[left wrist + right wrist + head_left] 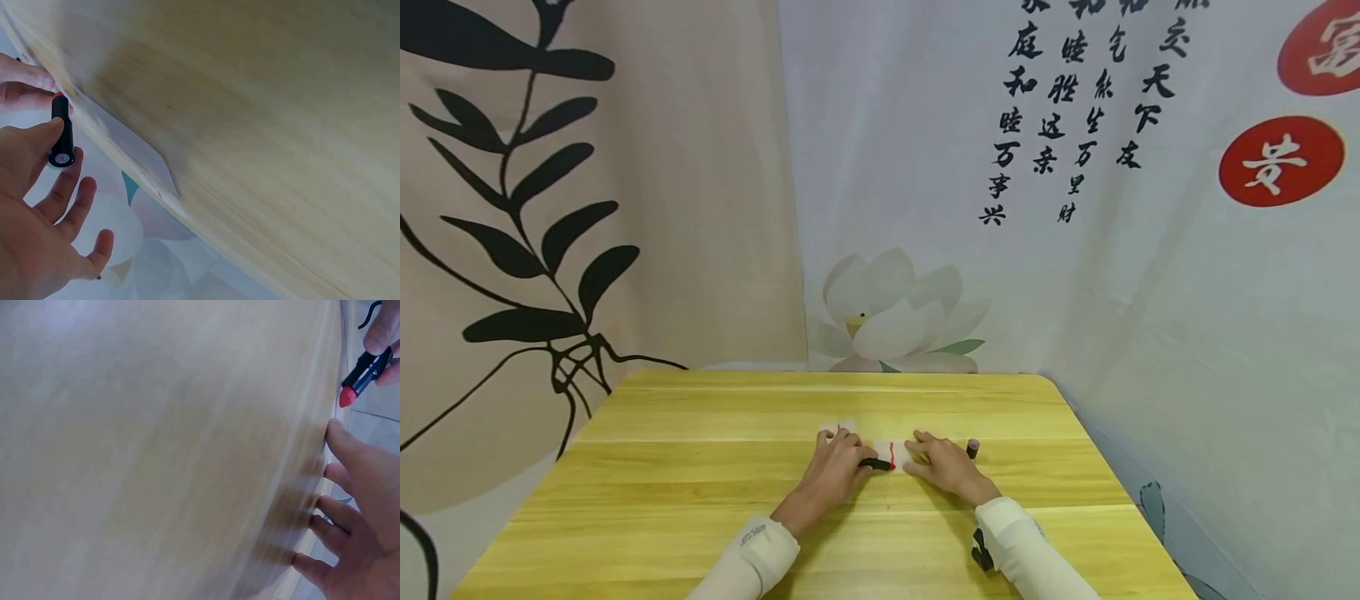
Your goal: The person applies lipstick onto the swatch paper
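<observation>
My left hand (837,468) pinches a black lipstick (61,137) between thumb and fingers, its other fingers spread. The red lipstick tip (347,397) points toward the right hand and sits at the lower end of a red stroke on a small white paper (883,450). At the paper's right edge, my right hand (953,468) rests its fingertips, fingers apart and holding nothing. Another white paper (128,139) with a red mark lies by the left hand, partly covered by it in the head view.
A small dark cylinder with a pinkish top (973,448) stands just beyond the right hand. Both lie on a yellow wood-grain table (700,500). Behind its far edge hangs a printed cloth (895,183) with a flower and black characters.
</observation>
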Demonstrator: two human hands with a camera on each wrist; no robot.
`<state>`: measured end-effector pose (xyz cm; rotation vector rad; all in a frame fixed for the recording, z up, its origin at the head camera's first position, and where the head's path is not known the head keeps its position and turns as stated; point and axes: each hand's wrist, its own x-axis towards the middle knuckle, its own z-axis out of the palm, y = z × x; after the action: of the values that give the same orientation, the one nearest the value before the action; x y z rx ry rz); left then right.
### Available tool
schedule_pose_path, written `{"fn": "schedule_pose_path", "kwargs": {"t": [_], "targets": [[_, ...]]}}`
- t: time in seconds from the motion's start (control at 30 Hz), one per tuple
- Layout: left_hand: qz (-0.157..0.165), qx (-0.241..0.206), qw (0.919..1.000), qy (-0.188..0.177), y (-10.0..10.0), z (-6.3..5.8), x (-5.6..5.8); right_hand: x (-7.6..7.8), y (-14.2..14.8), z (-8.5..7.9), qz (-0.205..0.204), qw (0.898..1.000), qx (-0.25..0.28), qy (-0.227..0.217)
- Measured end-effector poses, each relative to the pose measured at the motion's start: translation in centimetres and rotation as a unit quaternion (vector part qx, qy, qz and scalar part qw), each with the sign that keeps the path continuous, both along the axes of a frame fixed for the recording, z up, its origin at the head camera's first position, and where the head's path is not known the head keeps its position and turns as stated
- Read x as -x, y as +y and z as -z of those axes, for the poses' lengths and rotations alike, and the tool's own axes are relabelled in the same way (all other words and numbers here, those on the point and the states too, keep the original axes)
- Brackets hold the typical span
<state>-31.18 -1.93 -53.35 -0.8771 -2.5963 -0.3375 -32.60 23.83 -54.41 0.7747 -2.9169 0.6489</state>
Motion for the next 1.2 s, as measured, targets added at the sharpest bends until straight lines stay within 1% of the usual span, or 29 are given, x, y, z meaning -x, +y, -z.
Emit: {"fn": "schedule_pose_path", "kwargs": {"t": [0.3, 0.53, 0.67, 0.8, 0.93, 1.03, 1.1, 1.2], "targets": [[-0.022, -0.043, 0.9986, 0.022, -1.5, -0.5, -0.5, 0.0, -0.9, 0.1, -0.005, 1.0, 0.012, 0.01], [-0.04, -0.056, 0.9968, 0.04, -3.4, -0.6, -1.0, -0.2, -1.1, 0.4, -0.004, 0.999, 0.039, 0.009], [-0.044, -0.083, 0.9948, 0.041, -4.6, -0.7, -1.5, -0.5, -1.0, 0.6, 0.0, 0.999, 0.047, 0.017], [-0.048, -0.108, 0.9927, 0.025, -5.8, -1.0, -2.0, -0.5, -0.8, 1.0, 0.001, 0.998, 0.057, 0.03], [-0.059, -0.107, 0.9923, 0.017, -6.8, -1.2, -2.4, -0.6, -0.6, 1.6, -0.001, 0.996, 0.077, 0.036], [-0.064, -0.101, 0.9927, 0.018, -7.5, -1.2, -2.4, -0.9, -0.8, 1.6, -0.007, 0.994, 0.106, 0.04], [-0.065, -0.097, 0.9929, 0.019, -7.9, -1.3, -2.3, -1.1, -1.4, 1.4, -0.015, 0.991, 0.121, 0.056], [-0.065, -0.092, 0.9934, 0.019, -8.4, -1.3, -2.3, -1.4, -2.8, 1.0, -0.036, 0.989, 0.118, 0.082]]}}
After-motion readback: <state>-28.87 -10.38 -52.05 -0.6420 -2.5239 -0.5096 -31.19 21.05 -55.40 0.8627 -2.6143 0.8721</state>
